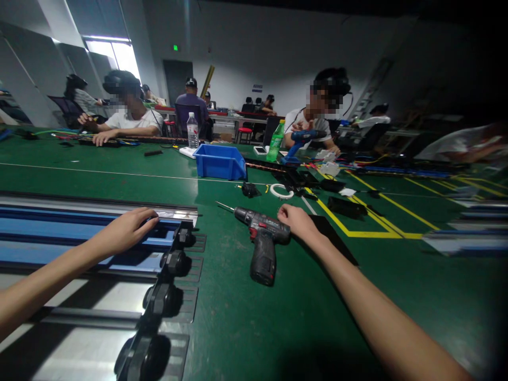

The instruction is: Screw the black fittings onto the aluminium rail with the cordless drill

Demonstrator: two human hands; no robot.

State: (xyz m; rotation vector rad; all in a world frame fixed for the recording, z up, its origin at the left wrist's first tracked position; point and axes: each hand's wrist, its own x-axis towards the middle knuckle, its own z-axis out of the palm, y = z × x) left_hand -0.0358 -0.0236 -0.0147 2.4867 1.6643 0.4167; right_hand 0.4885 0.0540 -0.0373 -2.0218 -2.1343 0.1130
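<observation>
My left hand [133, 228] lies over the ends of long metal profiles [59, 225] with blue faces, fingers stretched out toward a shiny strip at their far edge. Black round fittings with flat slotted plates [174, 262] line the ends of these profiles. To the right, a black and red cordless drill [264, 235] rests on its side on the green table, its long bit pointing left and away. Just behind the drill's rear end is my right hand [297, 221], fingers curled together. Whatever it may pinch is hidden.
A blue bin [220, 161], a clear bottle [192, 131] and a green bottle [275, 142] stand farther back. Near them are a blue drill [299, 144], a white ring [281, 191] and black parts [345, 206]. Yellow tape [373, 234] marks the right. Co-workers sit across the table.
</observation>
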